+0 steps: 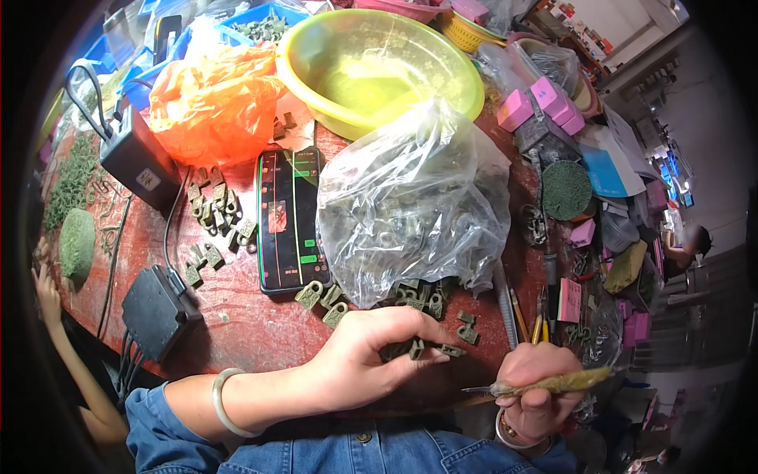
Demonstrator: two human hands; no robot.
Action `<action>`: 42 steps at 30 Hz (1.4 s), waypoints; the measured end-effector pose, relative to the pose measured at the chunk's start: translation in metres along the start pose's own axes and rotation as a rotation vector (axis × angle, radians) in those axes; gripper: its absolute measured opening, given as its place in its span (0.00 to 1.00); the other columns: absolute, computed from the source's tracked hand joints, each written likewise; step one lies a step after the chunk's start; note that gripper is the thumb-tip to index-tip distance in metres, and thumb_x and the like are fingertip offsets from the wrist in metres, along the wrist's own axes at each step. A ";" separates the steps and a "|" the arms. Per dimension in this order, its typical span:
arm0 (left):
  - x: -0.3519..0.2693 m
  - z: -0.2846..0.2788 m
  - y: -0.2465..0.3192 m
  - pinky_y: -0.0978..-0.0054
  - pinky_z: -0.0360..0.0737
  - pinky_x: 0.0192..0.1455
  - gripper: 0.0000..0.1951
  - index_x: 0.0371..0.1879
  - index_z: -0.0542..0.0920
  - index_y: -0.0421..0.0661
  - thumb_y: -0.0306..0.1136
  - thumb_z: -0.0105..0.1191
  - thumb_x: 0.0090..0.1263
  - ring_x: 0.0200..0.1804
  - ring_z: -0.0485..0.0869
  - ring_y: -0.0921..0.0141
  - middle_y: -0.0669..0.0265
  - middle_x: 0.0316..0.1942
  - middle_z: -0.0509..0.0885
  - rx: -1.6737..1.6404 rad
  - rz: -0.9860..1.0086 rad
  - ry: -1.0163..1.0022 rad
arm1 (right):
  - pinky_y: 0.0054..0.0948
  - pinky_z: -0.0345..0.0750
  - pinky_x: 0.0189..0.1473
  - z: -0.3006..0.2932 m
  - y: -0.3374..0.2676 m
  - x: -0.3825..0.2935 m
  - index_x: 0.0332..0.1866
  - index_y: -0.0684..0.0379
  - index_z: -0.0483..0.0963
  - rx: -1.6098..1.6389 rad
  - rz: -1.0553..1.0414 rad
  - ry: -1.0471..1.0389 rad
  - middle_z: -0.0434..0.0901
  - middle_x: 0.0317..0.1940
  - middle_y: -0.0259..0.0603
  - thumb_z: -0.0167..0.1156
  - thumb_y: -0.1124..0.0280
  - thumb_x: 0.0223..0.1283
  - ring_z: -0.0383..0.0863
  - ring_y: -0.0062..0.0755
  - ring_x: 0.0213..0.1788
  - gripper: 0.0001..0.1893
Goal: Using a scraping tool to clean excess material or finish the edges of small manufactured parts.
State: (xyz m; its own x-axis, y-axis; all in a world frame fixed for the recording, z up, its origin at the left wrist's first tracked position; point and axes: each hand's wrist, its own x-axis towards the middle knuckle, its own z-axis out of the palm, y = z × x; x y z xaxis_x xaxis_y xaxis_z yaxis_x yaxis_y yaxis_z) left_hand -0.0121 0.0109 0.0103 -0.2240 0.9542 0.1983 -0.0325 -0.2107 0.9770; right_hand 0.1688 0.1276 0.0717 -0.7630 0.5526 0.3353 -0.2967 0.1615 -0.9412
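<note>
My left hand (379,355) pinches a small dark-green lock-shaped piece (453,351) between thumb and forefinger; another piece (416,349) shows beside it, partly hidden by the fingers. My right hand (536,379) grips a hand tool (553,382) with a yellowish wrapped handle. Its thin metal tip points left, towards the left hand, and does not touch the piece. Just beyond my left hand, more lock-shaped pieces (336,314) lie at the mouth of a clear plastic bag (414,201), which holds dark contents. Two linked pieces (468,329) lie to the right.
A lit phone (293,225) lies left of the bag, near a pile of pieces (216,204). Behind stand a yellow basin (379,65) and an orange bag (216,103). Cabled black boxes (155,314) sit left. Pencils (520,314) lie right. Another person's arm (65,349) reaches in at left.
</note>
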 end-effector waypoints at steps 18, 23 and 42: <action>0.001 0.001 0.001 0.66 0.81 0.57 0.10 0.42 0.83 0.37 0.17 0.61 0.63 0.53 0.86 0.62 0.55 0.47 0.87 -0.030 0.098 0.010 | 0.25 0.77 0.26 0.007 0.003 0.008 0.44 0.67 0.80 -0.660 -0.278 -0.218 0.83 0.30 0.42 0.71 0.74 0.57 0.81 0.30 0.24 0.12; -0.002 -0.003 0.002 0.67 0.82 0.55 0.12 0.43 0.84 0.37 0.16 0.60 0.60 0.52 0.86 0.62 0.55 0.46 0.87 0.070 0.187 0.009 | 0.26 0.79 0.28 0.009 0.007 0.001 0.43 0.67 0.78 -0.463 -0.122 -0.129 0.82 0.26 0.44 0.65 0.74 0.63 0.81 0.30 0.25 0.09; 0.000 0.001 -0.003 0.72 0.81 0.54 0.10 0.44 0.84 0.39 0.19 0.60 0.64 0.50 0.87 0.66 0.59 0.44 0.88 -0.046 0.053 0.089 | 0.30 0.83 0.33 -0.001 0.008 0.002 0.46 0.69 0.75 -0.509 -0.244 -0.156 0.84 0.36 0.46 0.73 0.69 0.56 0.86 0.37 0.32 0.19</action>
State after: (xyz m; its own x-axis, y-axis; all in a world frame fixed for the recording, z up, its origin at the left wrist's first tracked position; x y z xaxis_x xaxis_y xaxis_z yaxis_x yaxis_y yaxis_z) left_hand -0.0109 0.0117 0.0075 -0.3122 0.9192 0.2402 -0.0621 -0.2720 0.9603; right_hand 0.1656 0.1309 0.0649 -0.7941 0.3293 0.5108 -0.1907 0.6630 -0.7239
